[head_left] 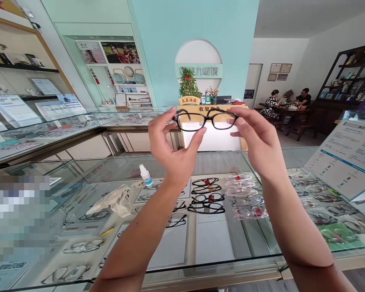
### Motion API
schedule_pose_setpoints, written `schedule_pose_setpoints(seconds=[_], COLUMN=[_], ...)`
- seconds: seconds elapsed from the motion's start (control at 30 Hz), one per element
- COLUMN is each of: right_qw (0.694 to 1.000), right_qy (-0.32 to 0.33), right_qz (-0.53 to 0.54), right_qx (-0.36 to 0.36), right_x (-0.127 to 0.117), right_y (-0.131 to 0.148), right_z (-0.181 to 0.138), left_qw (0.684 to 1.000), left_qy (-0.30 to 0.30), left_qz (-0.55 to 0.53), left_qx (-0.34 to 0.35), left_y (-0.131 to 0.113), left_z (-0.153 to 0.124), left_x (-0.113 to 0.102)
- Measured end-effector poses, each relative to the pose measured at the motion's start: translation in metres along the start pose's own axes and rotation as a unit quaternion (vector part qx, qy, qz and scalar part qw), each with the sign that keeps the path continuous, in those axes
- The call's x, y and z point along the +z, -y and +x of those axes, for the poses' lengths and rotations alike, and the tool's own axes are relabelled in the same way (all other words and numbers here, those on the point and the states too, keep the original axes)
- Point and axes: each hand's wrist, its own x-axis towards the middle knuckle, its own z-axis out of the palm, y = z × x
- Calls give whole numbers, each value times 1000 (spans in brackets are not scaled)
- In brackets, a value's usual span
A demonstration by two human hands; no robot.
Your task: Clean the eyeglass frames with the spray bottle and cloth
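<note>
A pair of black-framed eyeglasses [209, 121] is held up in front of me, above the glass display counter [219, 162]. My left hand [176, 142] grips the frame's left end, its thumb near the lower rim by the nose bridge. On the other end, my right hand [258, 138] pinches the frame by its hinge between thumb and fingers. The lenses face me, and the temples point away. Below, a white spray bottle [145, 176] with a blue label stands on the counter, beside a crumpled beige cloth [117, 201].
Several dark eyeglasses [206, 197] and clear-pink ones [245, 194] lie in rows at the counter. A printed sign [346, 154] leans at right. Beyond is a cashier desk [213, 136] with a plant [187, 84]. Two people [272, 104] sit at a far table.
</note>
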Motion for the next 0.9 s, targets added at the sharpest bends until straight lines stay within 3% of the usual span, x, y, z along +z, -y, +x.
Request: schedule_pose_setpoints(seconds=[0.37,0.67,0.9], right_qw=[998,1000,999], right_qy=[-18,-13,-28], right_qz=[38,4,-14], right_qx=[48,8,-17], right_x=[2,2,4], right_y=[-8,-14,-7], right_z=[4,5,4], left_qw=[997,1000,997], left_qy=[22,-10,20], left_qz=[22,-22,-58], left_qx=[-65,-18,-48], left_y=[1,-1,9], left_z=[-4,1,-1], left_x=[-5,0,0])
